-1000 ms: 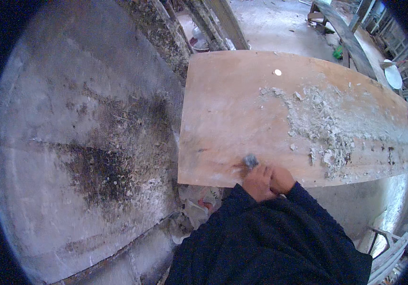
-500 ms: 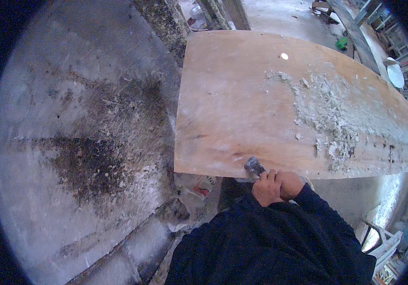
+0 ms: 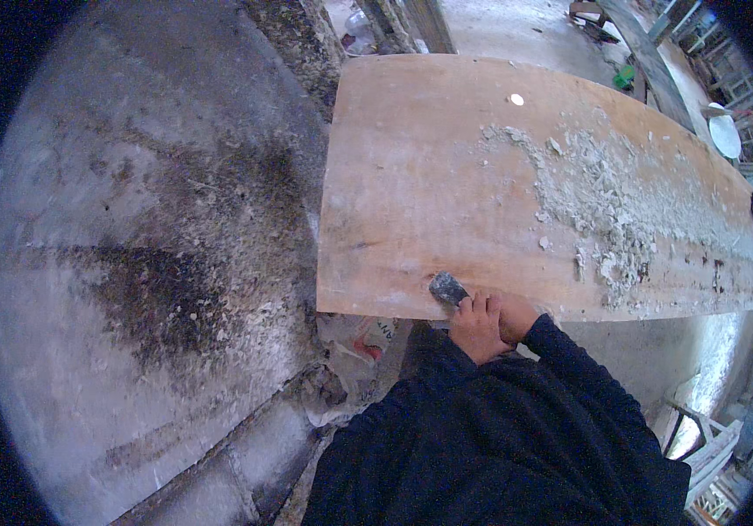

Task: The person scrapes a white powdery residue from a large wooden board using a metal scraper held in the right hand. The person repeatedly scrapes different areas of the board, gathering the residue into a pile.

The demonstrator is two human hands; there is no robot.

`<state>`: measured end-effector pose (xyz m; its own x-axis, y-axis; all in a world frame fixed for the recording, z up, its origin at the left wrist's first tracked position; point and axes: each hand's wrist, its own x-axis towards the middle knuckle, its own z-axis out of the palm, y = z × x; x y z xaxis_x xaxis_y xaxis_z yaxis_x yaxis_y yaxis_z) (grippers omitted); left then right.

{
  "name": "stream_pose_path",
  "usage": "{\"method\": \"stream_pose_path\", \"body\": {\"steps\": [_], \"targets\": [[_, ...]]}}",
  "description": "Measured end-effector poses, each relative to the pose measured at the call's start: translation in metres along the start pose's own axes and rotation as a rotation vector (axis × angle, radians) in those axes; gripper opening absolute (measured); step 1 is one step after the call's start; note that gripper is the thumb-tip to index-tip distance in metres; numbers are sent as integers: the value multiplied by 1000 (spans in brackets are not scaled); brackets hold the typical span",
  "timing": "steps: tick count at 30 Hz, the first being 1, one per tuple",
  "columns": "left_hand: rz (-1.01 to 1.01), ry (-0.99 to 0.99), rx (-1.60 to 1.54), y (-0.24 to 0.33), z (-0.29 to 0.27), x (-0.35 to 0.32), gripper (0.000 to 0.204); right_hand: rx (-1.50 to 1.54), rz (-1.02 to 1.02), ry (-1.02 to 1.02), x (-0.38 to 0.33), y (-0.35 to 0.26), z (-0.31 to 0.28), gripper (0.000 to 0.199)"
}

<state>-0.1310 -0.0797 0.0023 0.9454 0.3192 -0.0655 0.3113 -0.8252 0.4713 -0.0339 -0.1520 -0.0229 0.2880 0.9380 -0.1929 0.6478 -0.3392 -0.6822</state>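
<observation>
**Scraper blade at near edge of board: slip risk**

Both hands sit together at the near long edge of the long, pale brown wooden board [image 3: 446, 184]. Left hand [image 3: 474, 326] and right hand [image 3: 516, 317] are clenched on the handle of a small dark grey flat-bladed scraper [image 3: 448, 287]; the handle itself is hidden under the fingers.

Risks, as judged: the blade rests just at the board's edge, so a hard push could run it off the rim and drop the hands toward the crumpled plastic bag [image 3: 360, 344] below. A steep blade angle could gouge the wood.

Scraper: blade short, dull, grimy, lying tilted on bare wood, well apart from the crusted white plaster residue [image 3: 608, 197] farther right.
</observation>
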Motion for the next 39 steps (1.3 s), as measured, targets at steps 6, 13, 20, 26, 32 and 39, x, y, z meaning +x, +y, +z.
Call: {"method": "stream_pose_path", "body": {"steps": [6,13,20,26,32,39], "targets": [[-50,-26,-3,4,-6,-5,73,-19,-10,-52,0,-31,-28,25],[-59,18,12,-1,-12,-10,76,21,-117,-15,10,-44,-31,23],[-61,-11,-73,5,-18,-6,82,-93,-10,-55,-2,-29,-23,22],[70,-29,-198,22,4,-7,74,-183,70,-360,-33,-3,-37,21],[44,-151,-107,19,12,-4,75,-105,-56,-252,-28,4,-30,21],[-40,-138,-114,6,-15,-9,78,-131,-52,-272,-3,-25,-37,25]]}}
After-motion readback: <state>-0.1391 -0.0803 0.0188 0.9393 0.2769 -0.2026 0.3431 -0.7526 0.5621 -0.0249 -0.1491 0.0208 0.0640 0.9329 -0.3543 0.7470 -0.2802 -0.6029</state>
